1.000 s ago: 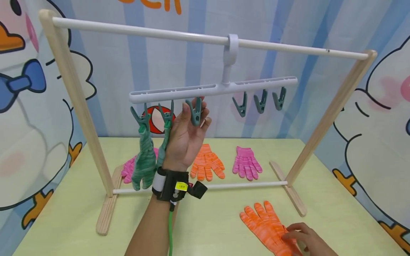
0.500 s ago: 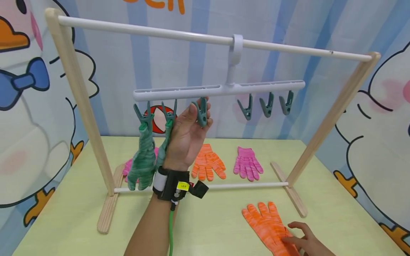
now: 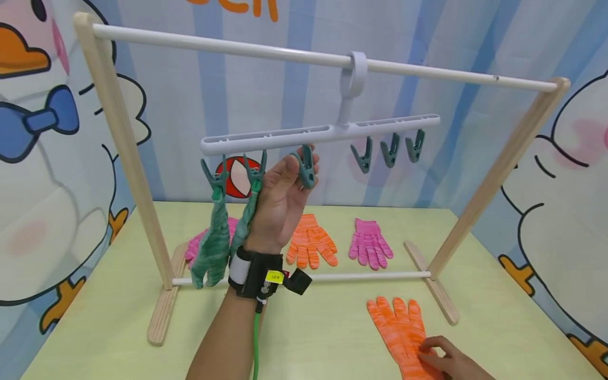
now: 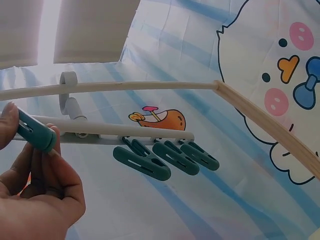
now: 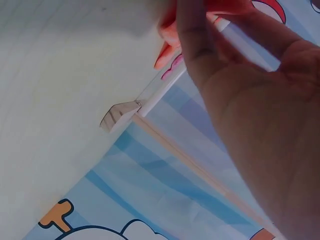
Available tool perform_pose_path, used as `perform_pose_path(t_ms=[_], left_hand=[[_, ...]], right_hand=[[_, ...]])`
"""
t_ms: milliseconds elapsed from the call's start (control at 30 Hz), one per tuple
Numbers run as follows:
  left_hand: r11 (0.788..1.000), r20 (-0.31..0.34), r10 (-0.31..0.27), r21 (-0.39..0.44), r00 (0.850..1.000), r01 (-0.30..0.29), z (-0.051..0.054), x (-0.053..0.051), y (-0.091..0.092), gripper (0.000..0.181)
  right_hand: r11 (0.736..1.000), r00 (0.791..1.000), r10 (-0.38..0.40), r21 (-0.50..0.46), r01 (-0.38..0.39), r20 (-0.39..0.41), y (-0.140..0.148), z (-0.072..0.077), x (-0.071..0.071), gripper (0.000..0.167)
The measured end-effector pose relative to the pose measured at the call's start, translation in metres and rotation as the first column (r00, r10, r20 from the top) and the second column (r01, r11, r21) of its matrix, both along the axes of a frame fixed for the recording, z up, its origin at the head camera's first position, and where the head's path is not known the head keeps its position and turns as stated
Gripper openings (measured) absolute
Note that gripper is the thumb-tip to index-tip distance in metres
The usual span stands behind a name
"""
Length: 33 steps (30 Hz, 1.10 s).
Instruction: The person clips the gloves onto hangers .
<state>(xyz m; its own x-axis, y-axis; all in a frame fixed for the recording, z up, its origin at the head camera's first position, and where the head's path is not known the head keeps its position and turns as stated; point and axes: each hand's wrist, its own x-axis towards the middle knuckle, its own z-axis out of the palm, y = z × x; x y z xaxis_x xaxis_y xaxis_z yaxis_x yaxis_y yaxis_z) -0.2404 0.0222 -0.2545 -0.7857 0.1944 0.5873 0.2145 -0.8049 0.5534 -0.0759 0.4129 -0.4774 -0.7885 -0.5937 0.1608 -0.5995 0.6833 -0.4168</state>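
In the head view my left hand (image 3: pixel 280 211) reaches up to the white hanger bar (image 3: pixel 275 138) and holds a dark green clothespin (image 3: pixel 307 168) between thumb and fingers; the left wrist view shows this clothespin (image 4: pixel 37 131) too. Two green gloves hang to the left of that hand: one glove (image 3: pixel 212 243) at the bar's end, the other (image 3: pixel 244 224) partly behind the forearm, each under its own clothespin. At the lower right, my right hand (image 3: pixel 451 361) pinches the side of an orange glove (image 3: pixel 398 330) lying flat on the table, fingers pointing away.
The hanger hooks over the top rail (image 3: pixel 427 70) of a wooden-legged rack. Several clothespins (image 3: pixel 389 150) dangle on its right half. Behind the lower rail (image 3: pixel 366 276) lie a pink glove (image 3: pixel 370 243), another orange glove (image 3: pixel 310 243) and, partly hidden, more pink glove fabric (image 3: pixel 197 245).
My right index finger, raised half a second ago, has come down onto the orange glove, which has turned slightly. The hanger has swung a little. My left hand keeps its hold on the clothespin.
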Motion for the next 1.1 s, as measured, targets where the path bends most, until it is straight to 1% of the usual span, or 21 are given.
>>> perform_pose_path(t_ms=[33,67,133,167,233,300,400,467,533,567,600,633,667,733,767,867,900,933,1000,1033,1100], left_hand=[[1.0,-0.001,0.004,0.0,1.0,-0.004,0.0,0.0,0.0,0.046],[1.0,-0.003,0.008,0.0,1.0,-0.008,0.0,0.0,0.0,0.046],[1.0,-0.007,0.016,0.002,1.0,-0.016,0.0,0.001,0.001,0.046],[1.0,-0.008,0.019,0.005,1.0,-0.019,0.0,0.001,0.001,0.045],[1.0,-0.013,0.025,0.008,1.0,-0.025,0.0,0.001,0.001,0.044],[1.0,-0.016,0.03,0.01,0.999,-0.03,0.001,0.001,0.001,0.042],[0.999,-0.02,0.039,0.014,0.999,-0.039,0.001,0.001,0.002,0.04],[0.999,-0.023,0.043,0.015,0.999,-0.043,0.001,0.001,0.002,0.038],[0.999,-0.023,0.045,0.013,0.999,-0.045,0.001,0.001,0.002,0.036],[0.999,-0.021,0.046,0.012,0.999,-0.045,0.001,0.0,0.002,0.035],[0.999,-0.02,0.047,0.01,0.999,-0.047,0.001,0.001,0.002,0.034],[0.999,-0.018,0.047,0.008,0.999,-0.047,0.001,0.001,0.003,0.034],[0.999,-0.016,0.047,0.007,0.999,-0.047,0.001,0.001,0.003,0.034],[0.999,-0.014,0.048,0.002,0.999,-0.048,0.001,0.002,0.003,0.034],[0.999,-0.015,0.047,0.001,0.999,-0.047,0.001,0.002,0.003,0.034],[0.999,-0.018,0.042,-0.004,0.999,-0.042,0.001,0.002,0.003,0.035],[0.999,-0.019,0.04,-0.005,0.999,-0.041,0.001,0.002,0.003,0.035],[0.999,-0.02,0.039,-0.005,0.999,-0.039,0.001,0.001,0.003,0.036],[0.999,-0.025,0.038,-0.007,0.999,-0.038,0.001,0.001,0.003,0.036],[0.999,-0.028,0.039,-0.008,0.999,-0.039,0.001,0.0,0.003,0.036],[0.999,-0.032,0.042,-0.008,0.999,-0.042,0.002,0.0,0.003,0.035]], right_hand=[[1.0,1.0,0.004,0.027,-0.004,0.01,0.007,-0.008,-0.004,0.033],[0.998,0.999,-0.003,0.056,0.001,0.041,0.014,-0.015,-0.007,0.033],[0.995,0.99,-0.044,0.097,0.032,0.131,0.026,-0.028,-0.012,0.033],[0.994,0.98,-0.062,0.098,0.043,0.19,0.029,-0.029,-0.013,0.033],[0.996,0.96,-0.074,0.062,0.06,0.268,0.029,-0.027,-0.013,0.03],[0.998,0.955,-0.067,0.027,0.062,0.289,0.02,-0.014,-0.009,0.028],[0.993,0.919,-0.107,-0.004,0.118,0.38,-0.009,0.024,0.0,0.028],[0.987,0.896,-0.153,0.016,0.161,0.417,-0.028,0.05,0.005,0.03],[0.974,0.863,-0.216,0.042,0.222,0.457,-0.043,0.07,0.01,0.035],[0.972,0.862,-0.228,0.047,0.232,0.452,-0.048,0.077,0.011,0.036],[0.972,0.868,-0.224,0.041,0.23,0.443,-0.051,0.082,0.013,0.037],[0.973,0.868,-0.217,0.025,0.23,0.446,-0.053,0.085,0.014,0.037],[0.976,0.875,-0.198,0.004,0.219,0.443,-0.054,0.087,0.015,0.036],[0.982,0.896,-0.147,-0.044,0.182,0.418,-0.054,0.087,0.015,0.034],[0.984,0.902,-0.129,-0.059,0.167,0.411,-0.053,0.086,0.015,0.033],[0.98,0.882,-0.147,-0.056,0.191,0.447,-0.051,0.085,0.013,0.032],[0.976,0.868,-0.171,-0.04,0.213,0.466,-0.051,0.086,0.012,0.033],[0.97,0.847,-0.199,-0.022,0.24,0.493,-0.051,0.087,0.01,0.034],[0.96,0.813,-0.24,0.005,0.28,0.53,-0.053,0.09,0.008,0.037],[0.956,0.803,-0.254,0.013,0.294,0.539,-0.054,0.091,0.007,0.038],[0.951,0.797,-0.271,0.022,0.308,0.54,-0.056,0.094,0.006,0.039]])
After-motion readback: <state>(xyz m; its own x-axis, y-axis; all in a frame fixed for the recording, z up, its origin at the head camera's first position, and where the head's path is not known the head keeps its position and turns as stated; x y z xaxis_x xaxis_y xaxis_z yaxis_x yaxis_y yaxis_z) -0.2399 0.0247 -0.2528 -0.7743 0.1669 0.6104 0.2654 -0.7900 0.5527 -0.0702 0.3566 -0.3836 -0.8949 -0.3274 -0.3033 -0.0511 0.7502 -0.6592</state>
